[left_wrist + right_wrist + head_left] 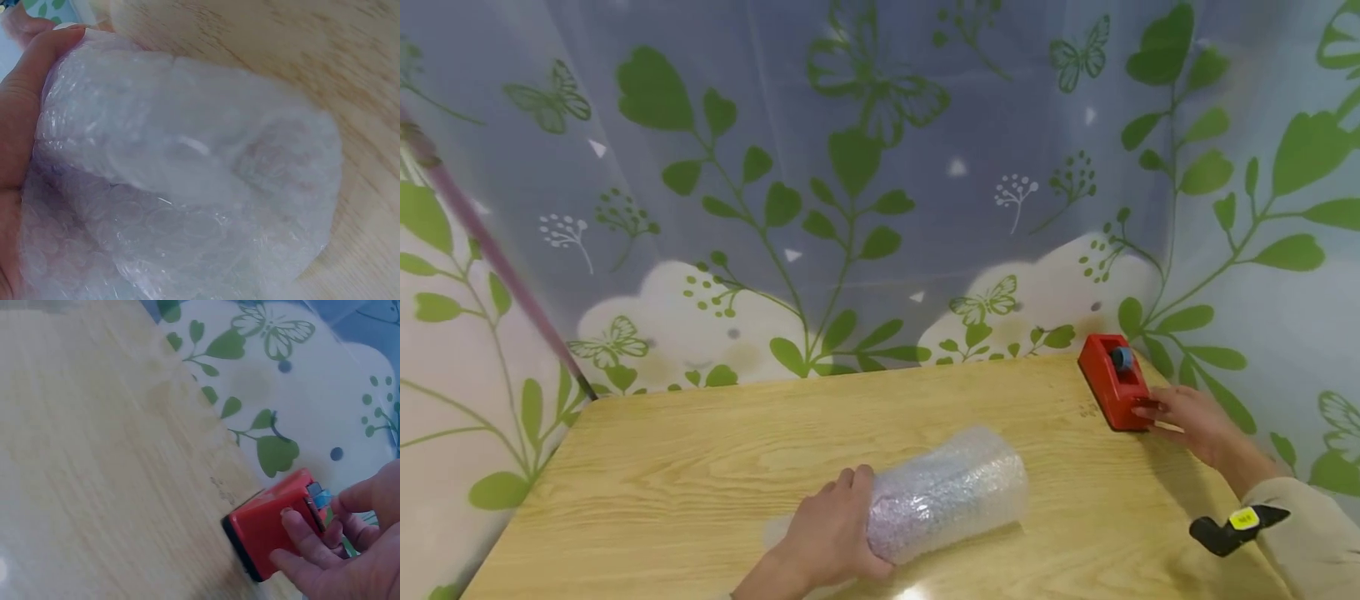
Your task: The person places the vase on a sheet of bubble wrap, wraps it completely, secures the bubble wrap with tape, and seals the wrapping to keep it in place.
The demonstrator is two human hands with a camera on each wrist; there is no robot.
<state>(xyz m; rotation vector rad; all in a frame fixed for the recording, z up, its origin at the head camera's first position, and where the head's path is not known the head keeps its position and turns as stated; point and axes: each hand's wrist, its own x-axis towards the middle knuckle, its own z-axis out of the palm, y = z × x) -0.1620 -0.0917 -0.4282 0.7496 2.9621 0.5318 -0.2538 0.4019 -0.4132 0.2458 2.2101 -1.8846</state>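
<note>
Far to the left of the bubble-wrap roll (955,492), a pinkish pole (497,242) slants down before the leaf-and-butterfly curtain (925,208), which also hangs behind the roll and to its right. At the roll's left end is the left hand (831,529), its fingers close together and curled over the far side, its thumb on the near side, gripping the wrap; a pale flap (777,530) of wrap shows just left of that hand. The roll itself lies on the wood-grain table (700,467), tilted so that its right end points away from the person; the left wrist view shows the coiled layers at one end. To the right of the roll and farther back, well apart from it, a red tape dispenser (1108,387) stands on the table, carrying blue tape (1122,360). At the dispenser's near end, right of the roll, the right hand (1195,425) pinches the tape's loose end between thumb and finger, two other fingers resting slightly spread on the red side. Rightmost from the roll come a black strap (1221,535) with a yellow tag (1243,518) and a beige sleeve (1311,542).
</note>
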